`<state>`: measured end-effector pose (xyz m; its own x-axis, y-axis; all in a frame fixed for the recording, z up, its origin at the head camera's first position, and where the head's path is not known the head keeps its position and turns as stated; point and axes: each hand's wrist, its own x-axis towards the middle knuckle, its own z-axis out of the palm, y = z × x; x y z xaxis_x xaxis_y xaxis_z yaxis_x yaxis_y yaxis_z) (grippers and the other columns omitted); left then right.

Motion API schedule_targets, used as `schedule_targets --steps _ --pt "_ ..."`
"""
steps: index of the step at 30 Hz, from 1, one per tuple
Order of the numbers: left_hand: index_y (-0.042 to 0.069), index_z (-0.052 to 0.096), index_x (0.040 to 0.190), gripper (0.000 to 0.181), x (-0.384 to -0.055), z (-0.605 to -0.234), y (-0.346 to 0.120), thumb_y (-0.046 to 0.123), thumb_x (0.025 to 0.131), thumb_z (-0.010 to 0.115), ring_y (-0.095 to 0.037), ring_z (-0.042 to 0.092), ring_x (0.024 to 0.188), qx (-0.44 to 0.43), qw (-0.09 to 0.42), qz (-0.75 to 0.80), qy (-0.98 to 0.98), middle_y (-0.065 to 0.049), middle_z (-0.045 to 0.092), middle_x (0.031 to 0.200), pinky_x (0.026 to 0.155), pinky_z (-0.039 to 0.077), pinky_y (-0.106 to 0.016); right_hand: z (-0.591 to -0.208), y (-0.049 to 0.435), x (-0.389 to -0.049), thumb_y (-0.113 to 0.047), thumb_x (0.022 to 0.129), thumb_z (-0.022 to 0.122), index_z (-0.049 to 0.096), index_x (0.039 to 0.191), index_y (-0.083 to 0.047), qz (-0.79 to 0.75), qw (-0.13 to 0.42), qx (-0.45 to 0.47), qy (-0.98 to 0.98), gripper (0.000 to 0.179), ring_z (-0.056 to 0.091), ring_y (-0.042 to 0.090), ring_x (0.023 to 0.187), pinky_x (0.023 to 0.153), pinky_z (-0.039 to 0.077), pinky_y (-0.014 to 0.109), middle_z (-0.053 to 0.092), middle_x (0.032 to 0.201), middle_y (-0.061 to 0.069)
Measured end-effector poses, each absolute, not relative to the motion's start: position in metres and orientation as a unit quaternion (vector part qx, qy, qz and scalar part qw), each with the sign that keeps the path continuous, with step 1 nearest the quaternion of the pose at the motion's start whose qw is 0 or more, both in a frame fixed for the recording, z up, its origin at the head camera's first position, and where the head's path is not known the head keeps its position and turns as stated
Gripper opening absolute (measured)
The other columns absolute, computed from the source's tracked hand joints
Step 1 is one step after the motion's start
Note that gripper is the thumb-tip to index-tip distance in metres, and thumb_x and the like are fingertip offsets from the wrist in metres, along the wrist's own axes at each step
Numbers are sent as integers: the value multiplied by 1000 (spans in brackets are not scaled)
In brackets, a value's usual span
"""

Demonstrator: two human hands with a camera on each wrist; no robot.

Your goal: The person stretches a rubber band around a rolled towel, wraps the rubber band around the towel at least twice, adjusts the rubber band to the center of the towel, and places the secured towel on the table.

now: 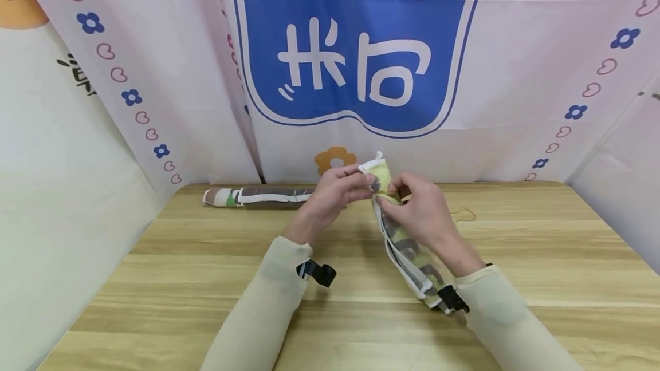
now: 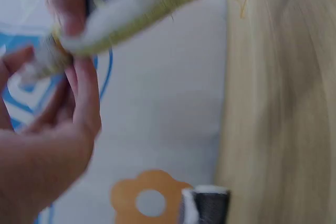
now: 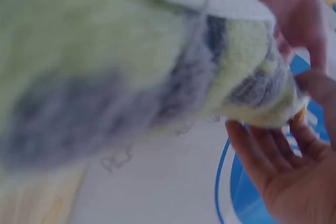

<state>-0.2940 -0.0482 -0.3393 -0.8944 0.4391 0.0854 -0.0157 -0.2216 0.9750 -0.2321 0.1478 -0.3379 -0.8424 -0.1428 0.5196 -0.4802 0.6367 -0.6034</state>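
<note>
A rolled towel (image 1: 412, 251), fuzzy yellow with grey patches and white edging, slants from my hands down toward the right forearm in the head view. My left hand (image 1: 337, 190) holds its upper end between thumb and fingers. Just below, my right hand (image 1: 420, 208) pinches the roll, thumb on the near side. An orange rubber band (image 2: 62, 51) wraps the roll near that end, by the fingers of both hands. The right wrist view shows the towel's grey and yellow pile up close, with the right fingers (image 3: 262, 156) against its far end.
A second rolled towel (image 1: 273, 196), brown with white edging, lies at the table's back left, partly behind the left hand. Loose thin rubber bands (image 1: 464, 214) lie right of the right hand. A printed curtain (image 1: 515, 147) hangs behind the wooden table (image 1: 206, 291).
</note>
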Motion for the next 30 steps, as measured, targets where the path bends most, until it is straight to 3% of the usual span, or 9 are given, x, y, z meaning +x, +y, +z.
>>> schedule_targets --steps 4,9,11,15,20,26,30 --pt "-12 59 138 38 -298 -346 -57 4 103 60 -19 69 102 222 195 772 563 -12 68 119 92 58 -32 -334 154 -234 -16 91 85 68 97 -6 491 114 176 -846 21 69 26 93 73 57 33 72 97 8" --pt "-7 70 125 30 -296 -344 -52 9 100 72 -17 71 87 210 140 752 610 -9 74 105 76 60 -27 -332 157 -233 -28 93 85 67 97 -9 509 66 175 -840 27 67 26 99 75 56 36 69 98 6" --pt "-4 74 118 27 -294 -342 -48 12 96 79 -16 71 80 191 108 737 640 -8 75 98 70 60 -26 -333 155 -233 -25 94 84 63 94 -10 487 79 179 -851 26 66 27 102 77 56 38 65 99 5" --pt "-2 76 113 26 -291 -338 -40 13 94 83 -16 70 74 157 70 726 666 -9 75 94 66 60 -28 -335 149 -232 -3 92 80 58 88 -9 446 136 198 -862 24 63 29 102 82 60 40 54 100 9" --pt "-3 76 112 26 -285 -334 -34 13 92 84 -17 69 73 122 30 725 678 -11 73 93 66 62 -30 -338 140 -229 10 84 74 58 85 -10 348 230 238 -877 26 60 24 78 64 55 36 52 108 13" --pt "-2 75 106 23 -277 -328 -29 13 91 85 -18 69 73 79 -25 729 679 -12 73 93 63 61 -28 -337 136 -222 -8 88 77 62 95 -12 256 268 230 -900 16 54 20 63 50 47 35 58 109 11" --pt "-2 74 103 22 -277 -326 -29 13 91 85 -18 70 73 76 -30 735 674 -12 73 93 65 62 -31 -335 135 -220 -30 90 85 60 101 -10 241 254 206 -914 33 52 19 63 50 44 35 58 95 6"
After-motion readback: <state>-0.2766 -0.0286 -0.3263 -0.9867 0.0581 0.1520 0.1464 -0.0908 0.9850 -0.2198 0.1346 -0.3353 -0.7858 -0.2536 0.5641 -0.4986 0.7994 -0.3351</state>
